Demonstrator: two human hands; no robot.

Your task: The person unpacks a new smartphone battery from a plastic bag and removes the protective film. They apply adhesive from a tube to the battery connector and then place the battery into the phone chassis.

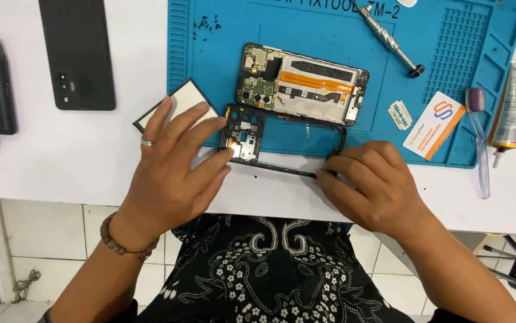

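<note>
Head cam: L hand (171, 173) fingers spread, tips touching black phone frame (252, 139) at its camera-plate end. R hand (370, 182) pinching frame's lower right edge. Frame lies at front edge of blue mat (329, 36) — just below opened phone (303, 84). Screwdriver (386, 39), black back cover (77, 52) well apart.
</note>
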